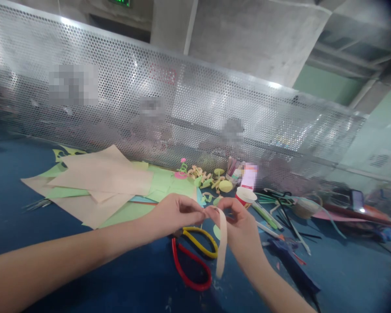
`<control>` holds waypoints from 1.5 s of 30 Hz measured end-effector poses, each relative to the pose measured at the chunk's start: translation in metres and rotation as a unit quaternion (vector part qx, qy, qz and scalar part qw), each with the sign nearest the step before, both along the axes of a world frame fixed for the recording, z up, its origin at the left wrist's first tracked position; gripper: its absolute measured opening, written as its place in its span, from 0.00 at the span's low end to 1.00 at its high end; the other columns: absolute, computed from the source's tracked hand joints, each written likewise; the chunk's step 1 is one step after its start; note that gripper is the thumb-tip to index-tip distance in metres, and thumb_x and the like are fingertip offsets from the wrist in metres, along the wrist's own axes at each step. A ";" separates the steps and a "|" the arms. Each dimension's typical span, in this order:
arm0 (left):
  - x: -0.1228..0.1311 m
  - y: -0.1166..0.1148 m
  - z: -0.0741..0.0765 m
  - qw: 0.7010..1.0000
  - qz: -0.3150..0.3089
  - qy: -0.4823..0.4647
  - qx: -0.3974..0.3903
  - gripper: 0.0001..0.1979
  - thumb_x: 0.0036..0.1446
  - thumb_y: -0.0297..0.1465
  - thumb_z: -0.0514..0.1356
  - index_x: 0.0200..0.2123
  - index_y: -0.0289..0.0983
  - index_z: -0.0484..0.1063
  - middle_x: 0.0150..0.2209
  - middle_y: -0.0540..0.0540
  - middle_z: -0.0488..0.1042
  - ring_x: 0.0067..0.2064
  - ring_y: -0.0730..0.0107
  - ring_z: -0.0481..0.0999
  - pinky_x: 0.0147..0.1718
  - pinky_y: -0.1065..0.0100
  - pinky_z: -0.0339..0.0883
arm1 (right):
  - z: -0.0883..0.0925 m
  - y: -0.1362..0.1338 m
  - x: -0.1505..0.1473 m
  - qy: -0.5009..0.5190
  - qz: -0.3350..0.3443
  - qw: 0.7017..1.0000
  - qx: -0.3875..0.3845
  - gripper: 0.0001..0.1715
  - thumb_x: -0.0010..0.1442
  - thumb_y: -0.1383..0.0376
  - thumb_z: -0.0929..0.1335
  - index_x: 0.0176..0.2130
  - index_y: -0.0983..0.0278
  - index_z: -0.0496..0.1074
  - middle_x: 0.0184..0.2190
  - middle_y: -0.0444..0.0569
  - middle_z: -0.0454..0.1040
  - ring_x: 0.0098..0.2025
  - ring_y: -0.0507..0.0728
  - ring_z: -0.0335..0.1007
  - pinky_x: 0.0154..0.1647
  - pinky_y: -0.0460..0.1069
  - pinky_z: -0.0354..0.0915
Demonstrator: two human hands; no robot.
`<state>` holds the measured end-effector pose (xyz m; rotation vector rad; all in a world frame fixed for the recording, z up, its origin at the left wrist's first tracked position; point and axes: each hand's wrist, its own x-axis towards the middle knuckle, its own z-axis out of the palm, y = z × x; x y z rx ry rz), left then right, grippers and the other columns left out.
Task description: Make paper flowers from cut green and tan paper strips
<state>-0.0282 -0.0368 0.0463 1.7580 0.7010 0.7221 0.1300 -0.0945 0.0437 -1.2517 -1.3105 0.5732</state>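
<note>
A narrow cream paper strip hangs down in a curve from my fingertips. My left hand is closed in a pinch at the strip's upper end, which the fingers partly hide. Facing it, my right hand pinches the same end, and the fingertips of both hands meet. Scissors with one red and one yellow handle lie on the blue table just below my hands, their blades hidden by my left hand. A pale green paper piece shows behind the strip.
Beige and green paper sheets are piled at left. Small curled paper pieces, a paper cup and a pink-white box stand behind my hands. A dark blue glue gun and loose strips lie right. A perforated metal screen bounds the table.
</note>
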 end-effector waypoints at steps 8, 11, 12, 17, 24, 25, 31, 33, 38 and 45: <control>0.001 -0.004 0.003 0.999 -0.007 -0.015 0.038 0.12 0.49 0.37 0.58 0.32 0.36 0.76 0.29 0.47 0.76 0.31 0.71 0.72 0.30 0.73 0.63 | 0.012 0.000 0.000 0.062 0.087 0.989 -0.107 0.20 0.41 0.52 0.72 0.27 0.65 0.69 0.23 0.43 0.69 0.24 0.51 0.63 0.26 0.47 0.64; 0.002 -0.004 0.003 0.999 -0.004 -0.009 0.034 0.14 0.48 0.40 0.58 0.32 0.36 0.76 0.30 0.46 0.76 0.32 0.70 0.72 0.31 0.73 0.63 | 0.016 -0.002 0.000 0.038 0.095 0.990 -0.100 0.18 0.45 0.52 0.70 0.26 0.65 0.69 0.23 0.44 0.69 0.25 0.51 0.62 0.27 0.46 0.63; 0.002 -0.004 0.002 0.999 -0.005 -0.008 0.031 0.14 0.48 0.40 0.59 0.32 0.36 0.75 0.30 0.46 0.76 0.32 0.69 0.72 0.31 0.73 0.63 | 0.017 -0.002 0.000 0.026 0.096 0.991 -0.095 0.17 0.47 0.53 0.69 0.26 0.65 0.69 0.23 0.44 0.69 0.25 0.51 0.62 0.27 0.45 0.62; 0.001 -0.005 0.002 0.999 -0.011 -0.023 0.033 0.14 0.49 0.40 0.58 0.31 0.35 0.75 0.30 0.47 0.75 0.32 0.70 0.72 0.31 0.72 0.63 | 0.013 0.000 0.004 -0.027 0.091 0.993 -0.076 0.16 0.51 0.54 0.68 0.24 0.65 0.69 0.20 0.42 0.65 0.24 0.50 0.61 0.25 0.45 0.59; 0.001 -0.003 0.004 0.998 0.002 -0.065 0.001 0.10 0.49 0.36 0.59 0.28 0.35 0.75 0.28 0.47 0.75 0.31 0.71 0.72 0.33 0.71 0.64 | 0.008 0.001 0.003 0.112 0.126 0.982 -0.088 0.23 0.54 0.51 0.64 0.21 0.66 0.68 0.19 0.44 0.65 0.23 0.50 0.60 0.22 0.45 0.61; 0.001 -0.003 0.005 0.997 0.011 -0.074 -0.004 0.10 0.49 0.35 0.59 0.27 0.35 0.74 0.27 0.47 0.74 0.31 0.71 0.71 0.34 0.71 0.64 | 0.008 0.001 0.003 0.120 0.121 0.982 -0.085 0.24 0.54 0.50 0.64 0.20 0.66 0.68 0.18 0.44 0.64 0.21 0.50 0.59 0.20 0.45 0.60; 0.001 0.000 0.006 0.993 0.035 -0.104 -0.040 0.08 0.48 0.33 0.60 0.25 0.34 0.74 0.24 0.48 0.73 0.29 0.74 0.70 0.33 0.72 0.63 | 0.013 -0.001 0.007 -0.045 0.073 0.996 0.017 0.13 0.51 0.58 0.68 0.36 0.61 0.75 0.32 0.48 0.73 0.29 0.53 0.67 0.30 0.48 0.66; 0.001 0.000 0.006 0.994 0.013 -0.104 -0.036 0.09 0.48 0.34 0.60 0.25 0.34 0.74 0.25 0.48 0.73 0.29 0.73 0.71 0.34 0.71 0.64 | 0.013 -0.001 0.009 -0.111 0.053 0.991 0.061 0.11 0.52 0.61 0.67 0.37 0.60 0.76 0.37 0.49 0.73 0.38 0.56 0.68 0.39 0.51 0.66; 0.002 0.001 0.003 0.996 -0.010 -0.086 0.010 0.11 0.48 0.36 0.60 0.31 0.35 0.75 0.29 0.46 0.75 0.34 0.69 0.72 0.36 0.68 0.64 | 0.012 0.000 0.013 -0.169 0.062 0.981 0.070 0.11 0.53 0.64 0.67 0.39 0.58 0.75 0.37 0.49 0.73 0.40 0.57 0.68 0.43 0.52 0.65; 0.000 0.002 0.002 0.991 0.004 -0.037 0.130 0.11 0.52 0.37 0.57 0.32 0.37 0.75 0.32 0.48 0.75 0.34 0.70 0.72 0.35 0.70 0.64 | 0.015 0.001 0.014 -0.214 0.055 0.972 0.079 0.09 0.53 0.63 0.67 0.36 0.59 0.76 0.34 0.48 0.73 0.35 0.55 0.70 0.36 0.49 0.66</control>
